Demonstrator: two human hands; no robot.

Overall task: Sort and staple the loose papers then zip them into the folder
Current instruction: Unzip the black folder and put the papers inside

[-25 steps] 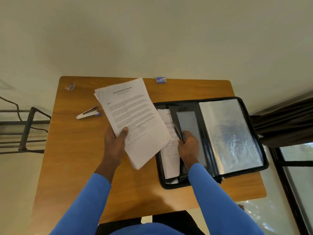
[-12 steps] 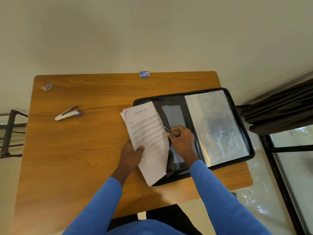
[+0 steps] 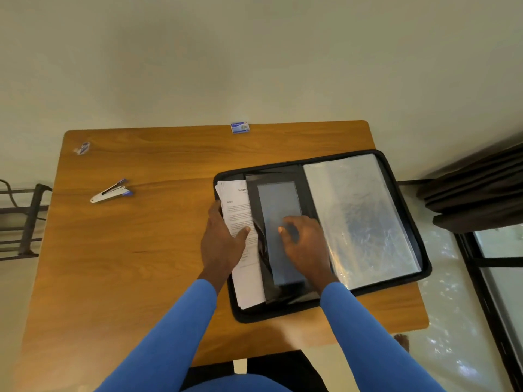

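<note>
Wooden table (image 3: 141, 250), folder (image 3: 283, 316) open, papers (image 3: 236, 205) lengthwise near-to-far

We are looking down on a wooden table (image 3: 141, 264) standing against a plain pale wall (image 3: 254, 66). At right a dark curtain (image 3: 475, 199) is hanging beside a black-framed window (image 3: 498, 267), and daylight is gleaming on the glossy floor (image 3: 452, 338).

Your folder (image 3: 278, 314) is black with shiny clear pockets (image 3: 359, 219); your papers (image 3: 237, 210) white with black print; your sleeves (image 3: 169, 335) blue; table (image 3: 127, 250) orange-brown woodgrain.
</note>
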